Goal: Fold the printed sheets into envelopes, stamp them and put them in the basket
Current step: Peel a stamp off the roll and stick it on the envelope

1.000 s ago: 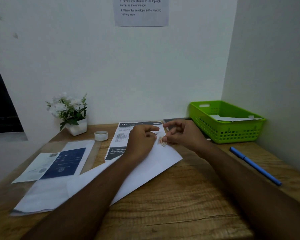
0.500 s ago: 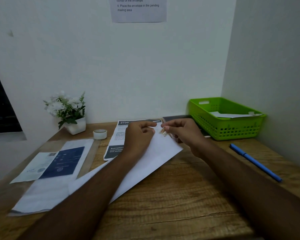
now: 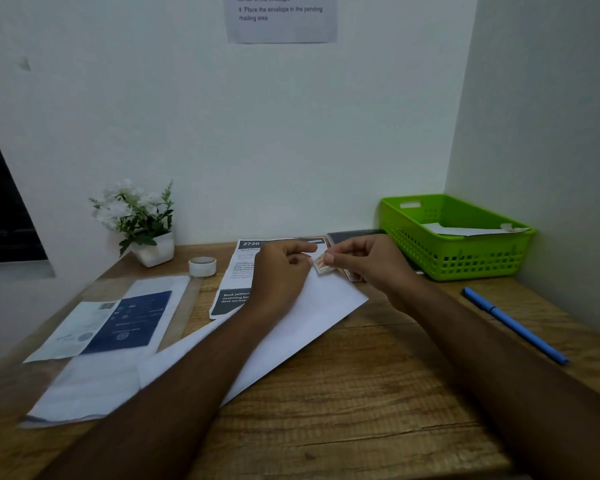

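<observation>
A white envelope [image 3: 291,327] lies at an angle on the wooden desk [image 3: 378,393]. My right hand [image 3: 371,261] pinches a small stamp [image 3: 322,264] just above the envelope's far corner. My left hand [image 3: 281,271] is beside it, fingers curled, index fingertip reaching toward the stamp; whether it touches the stamp is unclear. A printed sheet [image 3: 236,271] lies under and behind my left hand. The green basket [image 3: 426,251] stands at the back right with a white envelope [image 3: 471,231] inside.
A blue pen [image 3: 513,323] lies on the right of the desk. A tape roll [image 3: 202,266] and a potted white flower [image 3: 139,220] stand at the back left. More printed sheets [image 3: 118,323] lie on the left. A dark pad [image 3: 354,234] sits by the basket.
My right hand has lifted the stamp slightly off the envelope's corner and both hands have moved a little farther from me. The view has tilted a bit.
</observation>
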`<state>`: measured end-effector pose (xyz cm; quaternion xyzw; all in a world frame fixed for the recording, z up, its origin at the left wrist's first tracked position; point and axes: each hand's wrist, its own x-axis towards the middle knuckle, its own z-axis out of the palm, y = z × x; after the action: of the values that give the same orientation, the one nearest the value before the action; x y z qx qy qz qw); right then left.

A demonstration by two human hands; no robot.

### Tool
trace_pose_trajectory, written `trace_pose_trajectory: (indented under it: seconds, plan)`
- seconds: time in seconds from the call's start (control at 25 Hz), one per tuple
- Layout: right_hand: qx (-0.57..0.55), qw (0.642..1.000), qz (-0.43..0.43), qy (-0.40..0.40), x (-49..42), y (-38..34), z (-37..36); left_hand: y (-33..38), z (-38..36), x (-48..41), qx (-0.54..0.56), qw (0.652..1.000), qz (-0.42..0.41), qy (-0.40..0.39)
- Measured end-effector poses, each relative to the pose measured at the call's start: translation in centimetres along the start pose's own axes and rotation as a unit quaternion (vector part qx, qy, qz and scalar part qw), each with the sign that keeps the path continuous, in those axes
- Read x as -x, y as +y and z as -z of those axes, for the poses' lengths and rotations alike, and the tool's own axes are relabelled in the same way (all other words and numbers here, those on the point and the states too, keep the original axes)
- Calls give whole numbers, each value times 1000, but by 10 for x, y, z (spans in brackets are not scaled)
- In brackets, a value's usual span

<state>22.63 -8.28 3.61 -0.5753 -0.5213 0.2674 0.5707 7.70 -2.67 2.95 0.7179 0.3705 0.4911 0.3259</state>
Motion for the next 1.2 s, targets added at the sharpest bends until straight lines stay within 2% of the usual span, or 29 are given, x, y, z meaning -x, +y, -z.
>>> trace_pose_trajectory:
  seconds: [0.24, 1.2]
  plan:
    - [42, 999, 29, -17, -2, 3, -1, -1, -2, 1, -18, 1000, -17, -15]
    - [95, 995, 23, 14, -5, 9, -3, -4, -3, 2, 4, 999, -23, -43]
